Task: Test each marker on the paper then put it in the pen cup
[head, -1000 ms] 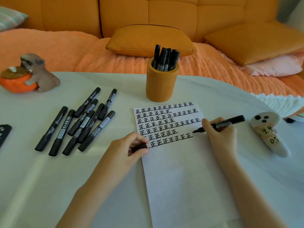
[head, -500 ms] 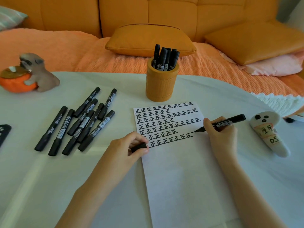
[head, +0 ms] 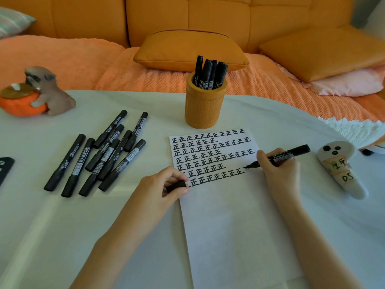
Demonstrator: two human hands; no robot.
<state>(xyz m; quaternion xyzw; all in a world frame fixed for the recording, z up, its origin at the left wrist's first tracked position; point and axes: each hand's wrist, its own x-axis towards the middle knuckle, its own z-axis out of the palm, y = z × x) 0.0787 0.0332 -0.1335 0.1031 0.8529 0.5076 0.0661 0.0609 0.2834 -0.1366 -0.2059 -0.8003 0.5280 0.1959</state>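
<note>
A white sheet of paper point(head: 233, 222) lies on the table, its top part filled with rows of black written marks. My right hand point(head: 280, 174) grips an uncapped black marker point(head: 289, 154) with its tip touching the paper at the right end of the lowest row. My left hand point(head: 160, 190) rests at the paper's left edge and pinches the marker's black cap point(head: 176, 186). An orange pen cup point(head: 205, 105) stands just behind the paper with several black markers point(head: 210, 73) in it. Several capped black markers point(head: 100, 153) lie loose to the left.
A dog figurine on an orange bowl point(head: 35, 94) sits at the far left. A white ghost-shaped object point(head: 341, 167) lies right of my right hand. A dark object point(head: 5, 167) pokes in at the left edge. An orange sofa with cushions point(head: 189, 49) is behind the table.
The marker tip has slid slightly left along the lowest row, toward the last written mark. My left hand and the cap stayed put.
</note>
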